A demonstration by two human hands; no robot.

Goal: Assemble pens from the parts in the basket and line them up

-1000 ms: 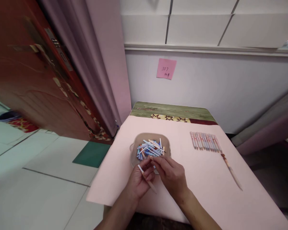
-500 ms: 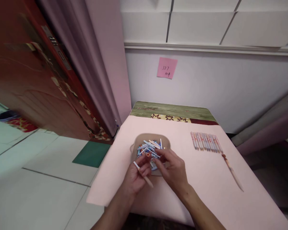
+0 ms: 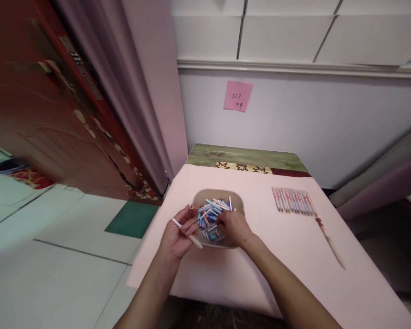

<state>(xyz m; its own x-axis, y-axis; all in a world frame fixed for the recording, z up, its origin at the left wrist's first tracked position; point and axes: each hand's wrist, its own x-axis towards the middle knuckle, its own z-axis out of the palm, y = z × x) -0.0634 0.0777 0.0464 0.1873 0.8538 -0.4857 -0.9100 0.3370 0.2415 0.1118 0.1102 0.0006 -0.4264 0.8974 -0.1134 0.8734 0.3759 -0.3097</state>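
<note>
A tan tray (image 3: 238, 201) on the pink table cover holds several small blue, white and orange pen parts (image 3: 210, 210). My left hand (image 3: 178, 235) is just left of the tray, closed on a thin pale pen refill (image 3: 187, 234) and a small orange cap (image 3: 192, 207) at its fingertips. My right hand (image 3: 233, 227) reaches into the tray, palm down, fingers curled among the parts; what they pinch is hidden.
A row of assembled pens (image 3: 293, 201) lies at the right of the pink table cover (image 3: 287, 256), with one long pen (image 3: 330, 242) lying apart below it. A pink sticky note (image 3: 238, 96) hangs on the wall. A red door (image 3: 44, 114) stands at left.
Both hands moved away from me and leftward. My right hand went from beside my left hand into the tray. My left hand shifted left, still holding the refill and orange cap.
</note>
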